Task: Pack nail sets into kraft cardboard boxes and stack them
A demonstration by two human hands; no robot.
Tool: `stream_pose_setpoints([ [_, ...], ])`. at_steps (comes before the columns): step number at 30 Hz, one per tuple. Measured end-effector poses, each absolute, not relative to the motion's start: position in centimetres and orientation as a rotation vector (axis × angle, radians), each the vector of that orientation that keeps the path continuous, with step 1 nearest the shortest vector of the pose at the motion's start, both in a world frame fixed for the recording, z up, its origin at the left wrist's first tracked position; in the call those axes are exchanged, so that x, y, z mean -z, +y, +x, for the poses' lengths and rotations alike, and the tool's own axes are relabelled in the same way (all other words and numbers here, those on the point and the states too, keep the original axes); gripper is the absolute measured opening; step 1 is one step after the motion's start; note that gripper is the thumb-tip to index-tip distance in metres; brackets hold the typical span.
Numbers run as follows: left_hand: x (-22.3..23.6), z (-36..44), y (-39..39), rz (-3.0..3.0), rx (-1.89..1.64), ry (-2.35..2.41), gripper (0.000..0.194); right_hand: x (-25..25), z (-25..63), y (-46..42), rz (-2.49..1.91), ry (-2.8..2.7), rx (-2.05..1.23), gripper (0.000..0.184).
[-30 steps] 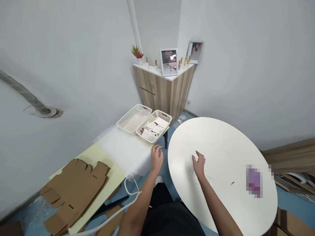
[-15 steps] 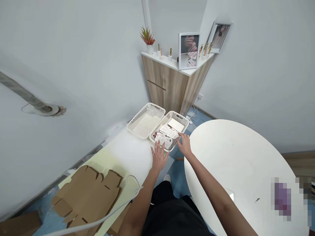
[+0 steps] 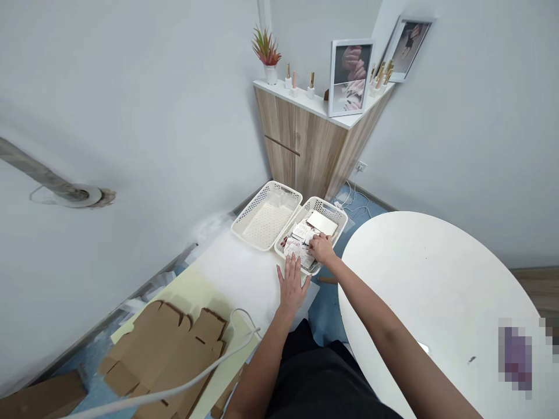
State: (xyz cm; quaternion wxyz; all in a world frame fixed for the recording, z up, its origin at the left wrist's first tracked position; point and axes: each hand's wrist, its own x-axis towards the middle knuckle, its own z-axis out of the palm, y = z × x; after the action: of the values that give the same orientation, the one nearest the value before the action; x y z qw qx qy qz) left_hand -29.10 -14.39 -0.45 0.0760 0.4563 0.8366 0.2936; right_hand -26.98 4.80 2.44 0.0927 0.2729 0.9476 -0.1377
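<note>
1. Far left: flat die-cut cardboard box blanks (image 3: pixel 168 355), stacked on the pale yellow part of the surface (image 3: pixel 238 273), long axis slanting up to the right. A white cable (image 3: pixel 187 387) across the blanks, partly hiding their lower pieces.

2. Next along: the left hand (image 3: pixel 292 286), wide open, palm down on the white part of the surface, fingers spread and pointing away from the body. Nothing in its grip; fingertips just beside the near rim of the second basket.

3. Beyond it: a white perforated plastic basket (image 3: pixel 266 215), set square to the second one, rims touching.

4. Centre: the second white basket (image 3: pixel 332 211), long axis running from lower left to upper right, its near corner close to the surface's edge. Inside, a loose pile of printed cards and leaflets (image 3: pixel 296 244), overlapping at different angles, with a plain cream card (image 3: pixel 322 223) on top near the far rim. Print too small to read.

5. Over the pile: the right hand (image 3: pixel 322 248), fingers bent and pointing up and left, tips down among the papers. Fingers hiding the contact, so any grip on a sheet impossible to make out.

6. Far right: a round white table (image 3: pixel 437 273), with a strip of blue floor (image 3: pixel 325 308) between its edge and the basket.
</note>
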Motion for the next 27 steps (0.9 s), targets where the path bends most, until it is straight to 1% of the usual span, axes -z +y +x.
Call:
stream_pose_setpoints([
  [7, 0.2, -29.3, -14.4, 1.322, -0.962, 2.468, 0.060, -4.0, -26.1, 4.8, 0.821, 2.859, 0.449, 0.022],
  [10, -0.7, -29.7, -14.0, 1.209, -1.150, 2.380, 0.059, -5.1, -25.7, 4.7, 0.804, 2.930, 0.443, 0.025],
  [13, -2.0, -30.6, -12.6, 0.870, -1.482, 2.157, 0.062, -6.6, -24.5, 4.4, 0.731, 3.047, 0.431, 0.028],
  [16, -3.5, -31.7, -10.2, 0.351, -1.690, 1.735, 0.063, -8.0, -22.4, 3.8, 0.519, 3.228, 0.486, 0.032],
  [19, -4.9, -32.3, -8.1, 0.118, -1.719, 1.355, 0.053, -8.6, -20.0, 3.1, 0.345, 3.364, 0.650, 0.033],
  [21, -5.6, -32.1, -7.3, 0.087, -1.725, 1.252, 0.049, -8.5, -18.4, 2.9, 0.330, 3.422, 0.704, 0.031],
  [25, -6.3, -30.7, -6.7, 0.126, -1.741, 1.203, 0.063, -7.9, -15.6, 3.2, 0.414, 3.530, 0.564, 0.027],
  [27, -6.5, -30.0, -6.6, 0.157, -1.743, 1.197, 0.066, -7.8, -14.6, 3.2, 0.492, 3.556, 0.529, 0.026],
])
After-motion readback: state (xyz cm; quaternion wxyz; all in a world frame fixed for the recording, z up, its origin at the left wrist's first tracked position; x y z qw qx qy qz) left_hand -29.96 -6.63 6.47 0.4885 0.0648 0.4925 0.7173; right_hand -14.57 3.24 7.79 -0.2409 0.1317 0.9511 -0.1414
